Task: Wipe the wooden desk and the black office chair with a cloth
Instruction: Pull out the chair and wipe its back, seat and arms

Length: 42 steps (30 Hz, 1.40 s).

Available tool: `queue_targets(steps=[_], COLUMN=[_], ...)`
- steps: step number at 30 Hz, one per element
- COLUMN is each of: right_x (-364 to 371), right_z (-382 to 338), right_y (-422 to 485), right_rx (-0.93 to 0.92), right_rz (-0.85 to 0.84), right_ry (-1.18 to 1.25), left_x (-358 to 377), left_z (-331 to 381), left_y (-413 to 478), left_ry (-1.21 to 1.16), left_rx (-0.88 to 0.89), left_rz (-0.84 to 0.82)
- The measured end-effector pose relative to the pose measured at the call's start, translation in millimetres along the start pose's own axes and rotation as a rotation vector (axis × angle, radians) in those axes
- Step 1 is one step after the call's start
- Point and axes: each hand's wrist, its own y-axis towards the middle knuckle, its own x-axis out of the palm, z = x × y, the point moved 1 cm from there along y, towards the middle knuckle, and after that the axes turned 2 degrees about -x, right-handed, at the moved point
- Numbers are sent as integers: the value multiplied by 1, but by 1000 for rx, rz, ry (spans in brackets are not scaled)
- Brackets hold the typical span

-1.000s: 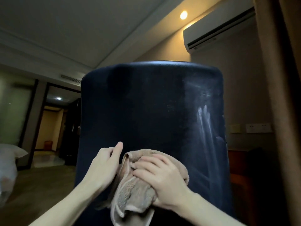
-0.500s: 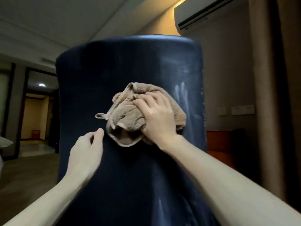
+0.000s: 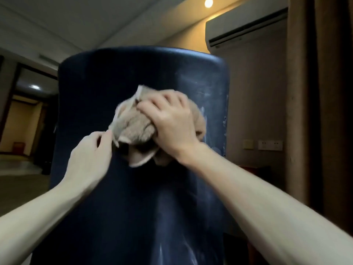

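Gripping a bunched cloth against the black chair back with the right hand. Curling the left hand at its hem, grip unclear.

Head cam, close, facing fwd at chair back.

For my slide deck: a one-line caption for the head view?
The right hand grips a bunched cloth against the black chair back while the left hand rests beside it.

Probably a hotel room: wall air conditioner, heavy curtain, dim entrance corridor.
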Motion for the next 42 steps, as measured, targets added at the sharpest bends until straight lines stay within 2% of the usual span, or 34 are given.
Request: queue_targets(steps=[2, 3, 6, 8, 10, 19, 22, 25, 31, 34, 37, 38, 39, 42], right_x=[-14, -19, -23, -20, -15, 3, 7, 11, 1, -11, -23, -26, -28, -27], right_z=[16, 25, 55, 73, 80, 58, 50, 41, 35, 46, 64, 73, 83, 104], right_y=[32, 49, 90, 97, 85, 11, -11, -40, -70, -39, 11, 29, 43, 63], right_rx=[0, -5, 42, 108, 169, 118, 62, 6, -196, -300, -209, -148, -72, 99], right_rz=[134, 140, -114, -283, -378, -323, -294, -234, -304, -163, 67, 97, 60, -267], right_ry=[-99, -172, -333, -271, -140, 78, 113, 113, 107, 11, -126, -185, -228, -190], left_x=[3, 4, 7, 8, 11, 12, 16, 25, 29, 35, 37, 35, 34, 31], left_z=[19, 26, 43, 47, 46, 18, 21, 14, 5, 2, -4, -5, -8, -6], left_y=[9, 13, 23, 26, 27, 19, 21, 21, 16, 10, 9, 9, 8, 9], left_ry=[33, 43, 38, 35, 50, 118, 113, 226, 233, 217, 238, 226, 213, 168], left_rx=[44, 62, 89, 93, 90, 19, 86, 88, 85, 92, 124, 114, 97, 86], left_rz=[7, 13, 13, -2, -37, -161, -283, -474, -583, -558, -507, -490, -483, -452])
